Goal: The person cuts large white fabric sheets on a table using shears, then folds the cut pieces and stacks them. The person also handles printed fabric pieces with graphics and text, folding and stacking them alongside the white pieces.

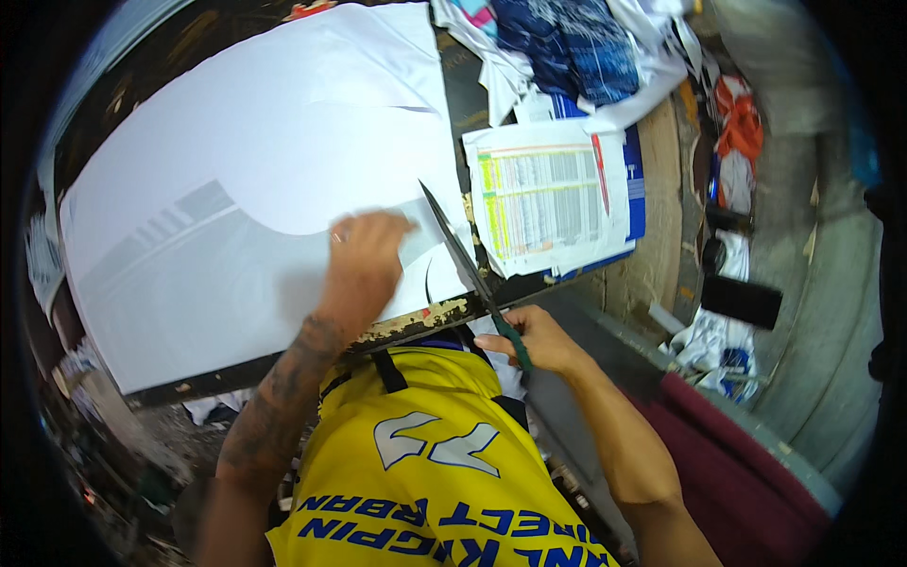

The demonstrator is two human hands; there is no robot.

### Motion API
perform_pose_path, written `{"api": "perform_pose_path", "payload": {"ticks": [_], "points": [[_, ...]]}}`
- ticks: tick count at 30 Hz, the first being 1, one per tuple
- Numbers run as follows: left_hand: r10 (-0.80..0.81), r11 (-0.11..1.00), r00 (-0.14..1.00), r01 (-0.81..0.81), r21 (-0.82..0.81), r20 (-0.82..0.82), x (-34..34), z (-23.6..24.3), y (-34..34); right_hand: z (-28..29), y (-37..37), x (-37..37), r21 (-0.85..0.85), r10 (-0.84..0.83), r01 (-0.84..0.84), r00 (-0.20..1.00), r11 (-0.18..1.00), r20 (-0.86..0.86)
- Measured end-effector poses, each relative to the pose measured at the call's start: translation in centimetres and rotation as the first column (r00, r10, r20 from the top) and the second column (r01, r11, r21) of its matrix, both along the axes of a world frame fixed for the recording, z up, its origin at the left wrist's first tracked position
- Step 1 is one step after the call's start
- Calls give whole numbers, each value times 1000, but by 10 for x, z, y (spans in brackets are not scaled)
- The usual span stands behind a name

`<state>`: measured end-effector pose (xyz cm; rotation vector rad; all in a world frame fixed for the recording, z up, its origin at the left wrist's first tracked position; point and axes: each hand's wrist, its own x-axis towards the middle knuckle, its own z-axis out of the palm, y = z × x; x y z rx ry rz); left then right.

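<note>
My tattooed left hand (pixel 368 246) rests on white fabric (pixel 236 123) with grey printed shapes, its fingers bent over the cloth, beside the long blade of the scissors. My right hand (pixel 539 340) is closed round the green handle of the large dark scissors (pixel 463 255) at the table's front edge. The blades point up and away from me, across the right part of the fabric. Whether they are parted is too unclear to tell.
Printed sheets (pixel 543 194) with a red pen (pixel 600 170) lie right of the fabric. Blue and white garments (pixel 567 47) are piled behind them. A black phone-like object (pixel 742 300), cloth scraps and an orange item (pixel 737 113) lie farther right. Yellow printed clothing (pixel 425 397) is below me.
</note>
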<state>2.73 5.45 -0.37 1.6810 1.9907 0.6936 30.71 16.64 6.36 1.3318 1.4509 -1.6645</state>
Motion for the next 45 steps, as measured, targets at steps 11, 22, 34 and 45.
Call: {"api": "perform_pose_path", "payload": {"ticks": [11, 22, 34, 45], "points": [[451, 893, 886, -449, 37, -106, 119, -13, -9, 14, 222, -75, 117, 834, -827, 551, 549, -22], [462, 881, 847, -472, 27, -262, 139, -31, -8, -10, 241, -155, 287, 997, -955, 57, 70, -53], [485, 872, 839, -485, 62, -247, 138, -29, -8, -6, 205, -178, 238, 997, -969, 68, 58, 35], [484, 874, 846, -478, 84, -223, 139, -35, -12, -15, 175, -182, 240, 984, -960, 164, 143, 73]]}}
